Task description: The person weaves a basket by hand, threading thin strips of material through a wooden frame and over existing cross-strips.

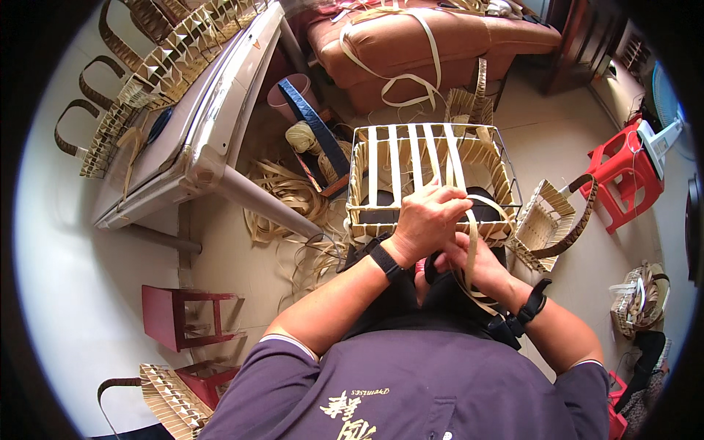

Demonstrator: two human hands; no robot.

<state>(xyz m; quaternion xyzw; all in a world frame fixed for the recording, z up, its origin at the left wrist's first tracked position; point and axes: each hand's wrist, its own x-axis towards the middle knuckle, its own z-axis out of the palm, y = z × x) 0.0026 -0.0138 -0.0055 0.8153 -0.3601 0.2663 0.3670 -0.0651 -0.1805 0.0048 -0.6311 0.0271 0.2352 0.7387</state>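
Observation:
A half-woven basket frame (pixel 354 172) of dark wire rests on my lap. Pale flat strips (pixel 395 165) cross its top from the far rim to the near one. At the near rim my left hand (pixel 431 215) is closed, its thumb and fingers pinching a strip (pixel 454 158) where it meets the wire. Just below, my right hand (pixel 478 262) is curled with its fingers partly hidden under the left. A loose strip end (pixel 471 238) hangs across the right hand. Something red and black shows beside its fingertips, too hidden to name.
A small handled basket (pixel 544 220) sits right of the frame. Coiled strips (pixel 290 198) and a box with twine (pixel 302 138) lie left, beside a table (pixel 213 158) bearing finished baskets. A red stool (pixel 628 176) stands right, a brown sofa (pixel 418 55) beyond.

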